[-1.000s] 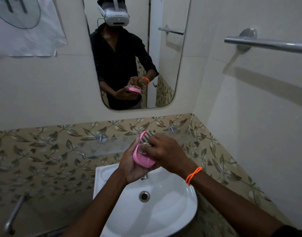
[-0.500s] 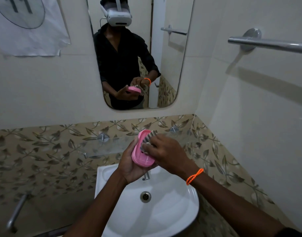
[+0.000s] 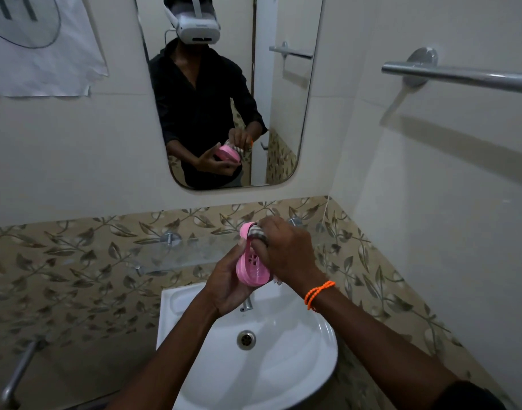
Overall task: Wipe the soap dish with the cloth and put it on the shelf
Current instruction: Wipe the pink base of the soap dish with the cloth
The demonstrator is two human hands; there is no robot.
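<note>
Small bathroom, white sink (image 3: 313,359) below. Above sink: left hand (image 3: 227,284) grips pink soap dish (image 3: 252,263); right hand (image 3: 286,250) pinches striped cloth (image 3: 258,233) into it. Glass shelf (image 3: 200,253) behind sink. Risk: hard rub twists dish loose, drops into sink. Wall paper (image 3: 43,45) marks unreadable.

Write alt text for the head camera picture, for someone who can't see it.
A left hand holds a pink soap dish over a white sink while the right hand rubs it with a striped cloth. A glass shelf and a mirror lie behind.
</note>
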